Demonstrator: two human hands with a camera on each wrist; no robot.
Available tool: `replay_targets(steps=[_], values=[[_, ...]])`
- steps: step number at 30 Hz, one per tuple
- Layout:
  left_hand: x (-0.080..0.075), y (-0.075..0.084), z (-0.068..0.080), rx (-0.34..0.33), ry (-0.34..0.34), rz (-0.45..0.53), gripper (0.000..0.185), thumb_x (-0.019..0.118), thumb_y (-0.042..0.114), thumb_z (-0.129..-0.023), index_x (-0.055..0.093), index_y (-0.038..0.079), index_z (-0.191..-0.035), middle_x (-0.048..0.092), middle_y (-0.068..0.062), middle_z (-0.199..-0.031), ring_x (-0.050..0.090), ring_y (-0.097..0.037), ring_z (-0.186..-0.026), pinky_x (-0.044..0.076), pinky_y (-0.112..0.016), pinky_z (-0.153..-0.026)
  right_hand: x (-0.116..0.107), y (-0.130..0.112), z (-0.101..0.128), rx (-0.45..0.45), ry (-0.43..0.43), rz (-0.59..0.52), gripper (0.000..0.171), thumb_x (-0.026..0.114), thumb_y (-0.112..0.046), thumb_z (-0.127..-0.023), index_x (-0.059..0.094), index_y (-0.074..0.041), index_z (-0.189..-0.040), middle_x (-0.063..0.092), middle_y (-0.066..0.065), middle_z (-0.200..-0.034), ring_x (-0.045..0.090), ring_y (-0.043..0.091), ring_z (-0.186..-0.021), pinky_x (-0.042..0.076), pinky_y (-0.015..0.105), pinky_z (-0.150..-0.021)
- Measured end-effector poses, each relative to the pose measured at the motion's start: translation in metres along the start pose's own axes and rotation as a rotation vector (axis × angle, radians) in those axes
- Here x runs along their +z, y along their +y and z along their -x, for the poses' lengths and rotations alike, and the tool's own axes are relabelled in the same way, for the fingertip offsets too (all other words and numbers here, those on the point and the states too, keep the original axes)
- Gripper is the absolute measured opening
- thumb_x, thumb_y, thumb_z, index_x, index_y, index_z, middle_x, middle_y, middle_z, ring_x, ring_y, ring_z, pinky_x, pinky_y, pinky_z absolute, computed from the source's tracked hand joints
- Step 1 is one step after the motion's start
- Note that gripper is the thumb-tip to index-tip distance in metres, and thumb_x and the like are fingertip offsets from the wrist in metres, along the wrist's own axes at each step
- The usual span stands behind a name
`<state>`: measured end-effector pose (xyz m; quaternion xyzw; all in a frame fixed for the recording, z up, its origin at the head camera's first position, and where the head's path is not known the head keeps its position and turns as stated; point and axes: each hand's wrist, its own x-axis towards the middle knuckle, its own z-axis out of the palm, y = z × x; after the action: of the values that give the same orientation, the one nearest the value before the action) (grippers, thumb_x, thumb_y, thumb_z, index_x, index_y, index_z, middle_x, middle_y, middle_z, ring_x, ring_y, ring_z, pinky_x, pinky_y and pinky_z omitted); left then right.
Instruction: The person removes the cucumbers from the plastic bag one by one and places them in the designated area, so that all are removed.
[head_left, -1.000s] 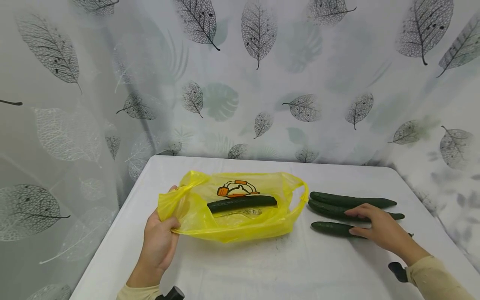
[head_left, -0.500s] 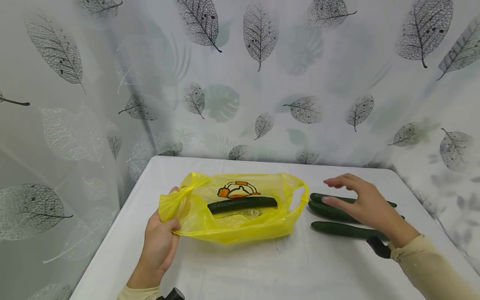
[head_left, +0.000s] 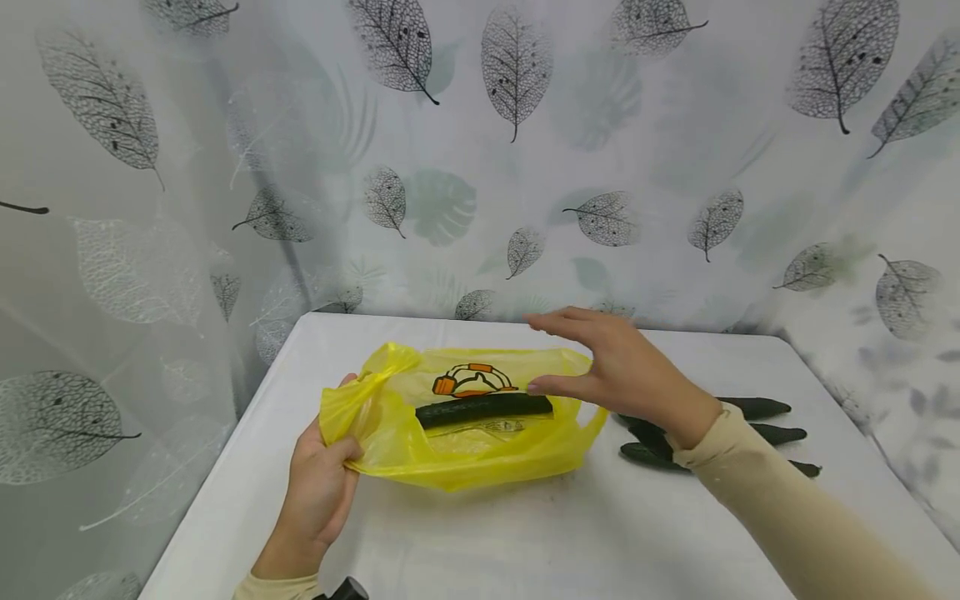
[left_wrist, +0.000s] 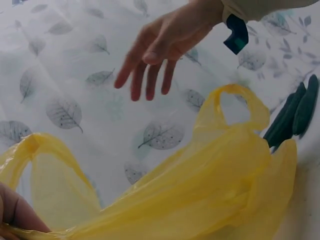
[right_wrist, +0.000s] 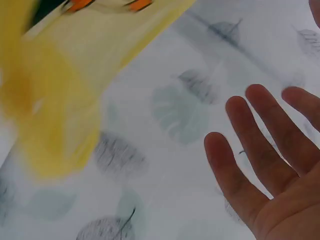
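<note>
Fingers of right hand [head_left: 622,371] straight, spread, empty, above crinkly yellow plastic bag [head_left: 465,442] on white table [head_left: 525,542]. Left hand [head_left: 318,487] pinches bag's edge. Long dark cucumber [head_left: 483,408] inside; three more cucumbers [head_left: 757,421] lie right.

We see even, diffuse, bright light, no hard source visible. Shadows are soft: a faint one under the yellow plastic bag [head_left: 457,417] on the white table [head_left: 480,533]. No glare, though the bag glows translucent in the left wrist view. The head view is sharp at centre, with wide-angle bending at the edges: the leaf-print curtain [head_left: 675,167] bows. The right wrist view is worst: the bag is motion-smeared, the right hand [right_wrist: 272,172] is soft and close. In the left wrist view the curtain is mildly soft.
</note>
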<state>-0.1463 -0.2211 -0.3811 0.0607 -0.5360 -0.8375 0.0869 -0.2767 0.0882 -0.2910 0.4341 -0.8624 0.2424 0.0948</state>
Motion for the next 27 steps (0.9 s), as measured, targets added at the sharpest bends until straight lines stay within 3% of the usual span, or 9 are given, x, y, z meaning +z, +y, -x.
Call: replay_targets(steps=[3, 6, 10, 15, 20, 27], values=[[0.0, 0.0, 0.001, -0.003, -0.005, -0.005, 0.078, 0.028, -0.021, -0.071, 0.013, 0.0, -0.145, 0.014, 0.001, -0.15, 0.021, -0.015, -0.133, 0.026, -0.025, -0.104, 0.007, -0.015, -0.017, -0.037, 0.029, -0.169, 0.069, 0.069, -0.049, -0.073, 0.042, -0.037, -0.135, 0.051, -0.017, -0.12, 0.05, 0.003, -0.105, 0.045, 0.033, -0.087], [-0.001, 0.0, 0.002, -0.01, -0.004, -0.006, 0.078, 0.028, -0.021, -0.072, 0.013, 0.001, -0.145, 0.014, 0.001, -0.15, 0.022, -0.015, -0.133, 0.026, -0.025, -0.104, 0.01, -0.031, -0.031, -0.044, 0.044, -0.354, 0.067, 0.073, -0.035, -0.074, 0.045, -0.029, -0.135, 0.055, -0.011, -0.118, 0.053, 0.005, -0.103, 0.046, 0.034, -0.088], [-0.001, -0.001, 0.003, -0.009, 0.014, 0.008, 0.078, 0.028, -0.021, -0.071, 0.015, 0.001, -0.145, 0.015, 0.001, -0.151, 0.024, -0.015, -0.132, 0.028, -0.024, -0.103, 0.018, -0.045, -0.046, 0.006, 0.008, -0.553, 0.058, 0.072, -0.019, -0.078, 0.05, -0.016, -0.132, 0.058, -0.001, -0.117, 0.056, 0.014, -0.102, 0.046, 0.04, -0.089], [0.001, -0.005, 0.004, 0.006, 0.021, 0.025, 0.078, 0.027, -0.022, -0.071, 0.017, 0.001, -0.144, 0.017, 0.002, -0.15, 0.026, -0.016, -0.132, 0.029, -0.024, -0.102, 0.044, -0.039, -0.054, 0.086, -0.068, -0.737, 0.047, 0.068, -0.011, -0.081, 0.055, -0.007, -0.126, 0.058, 0.006, -0.118, 0.055, 0.022, -0.106, 0.047, 0.037, -0.088], [0.001, -0.007, 0.005, 0.015, 0.013, 0.03, 0.078, 0.027, -0.022, -0.071, 0.017, 0.002, -0.144, 0.016, 0.002, -0.15, 0.026, -0.015, -0.132, 0.029, -0.024, -0.103, 0.074, -0.029, -0.057, 0.129, -0.177, -0.816, 0.044, 0.068, -0.009, -0.08, 0.057, -0.004, -0.122, 0.057, 0.01, -0.12, 0.054, 0.023, -0.107, 0.049, 0.031, -0.085], [0.0, -0.008, 0.005, 0.025, -0.01, 0.04, 0.078, 0.026, -0.022, -0.071, 0.017, 0.002, -0.145, 0.016, 0.003, -0.15, 0.025, -0.016, -0.132, 0.028, -0.025, -0.103, 0.122, -0.015, -0.06, 0.151, -0.298, -0.745, 0.045, 0.072, -0.017, -0.077, 0.06, -0.009, -0.12, 0.06, 0.009, -0.118, 0.056, 0.02, -0.106, 0.049, 0.03, -0.085]])
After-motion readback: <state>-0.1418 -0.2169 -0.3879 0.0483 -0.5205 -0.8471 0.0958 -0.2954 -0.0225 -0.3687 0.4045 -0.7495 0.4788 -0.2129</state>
